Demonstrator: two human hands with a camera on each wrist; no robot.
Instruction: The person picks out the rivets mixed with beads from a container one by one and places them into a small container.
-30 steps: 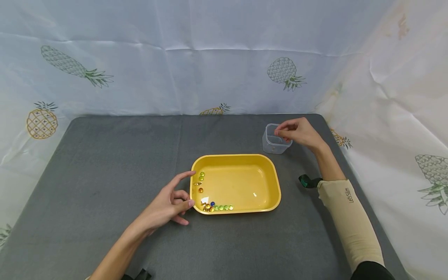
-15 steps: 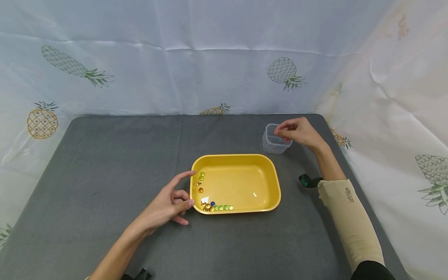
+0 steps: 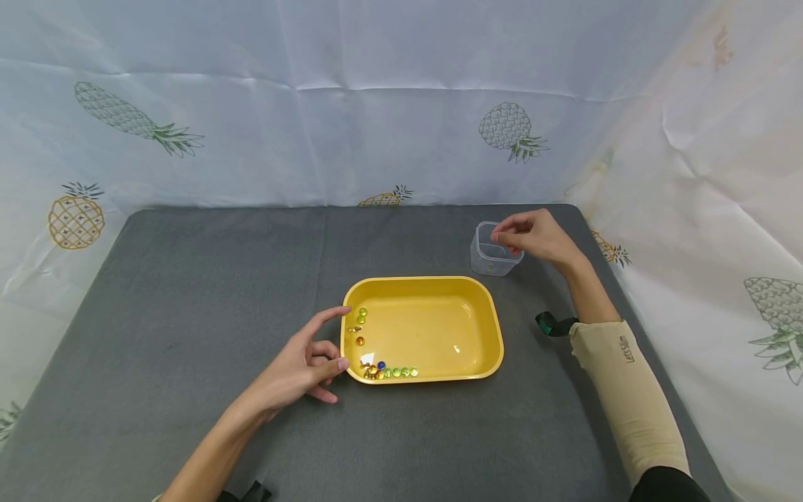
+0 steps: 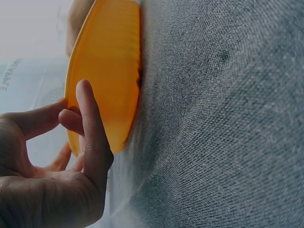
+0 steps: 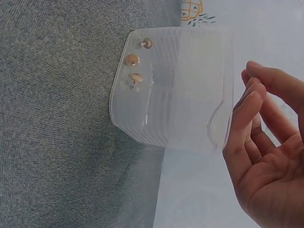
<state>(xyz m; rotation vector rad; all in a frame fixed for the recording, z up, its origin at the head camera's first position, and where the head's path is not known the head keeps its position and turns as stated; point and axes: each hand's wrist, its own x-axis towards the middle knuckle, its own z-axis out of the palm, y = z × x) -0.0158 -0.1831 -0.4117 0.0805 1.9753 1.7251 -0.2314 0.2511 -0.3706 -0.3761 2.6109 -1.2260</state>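
A shallow yellow tray [image 3: 433, 324] lies near the table's middle. At its left end my left hand [image 3: 307, 362] holds the rim. The index fingertip sits farther along that rim, and a straight finger [image 4: 88, 111] points along the outer wall. Green beads [image 3: 401, 372], a blue bead [image 3: 380, 365] and gold pieces [image 3: 360, 341] lie along the tray's left and near sides. My right hand [image 3: 539, 238] is over the mouth of a clear plastic box [image 5: 171, 95], fingers loosely bent, thumb and fingertips close together, nothing visible between them. Several gold studs [image 5: 132, 60] lie at the box's bottom.
A grey cloth [image 3: 207, 300] covers the table. White pineapple-print curtains [image 3: 389, 139] hang behind it and along the right side. A black-and-green strap piece [image 3: 552, 325] sticks out from the right wrist, beside the beige sleeve [image 3: 630, 397].
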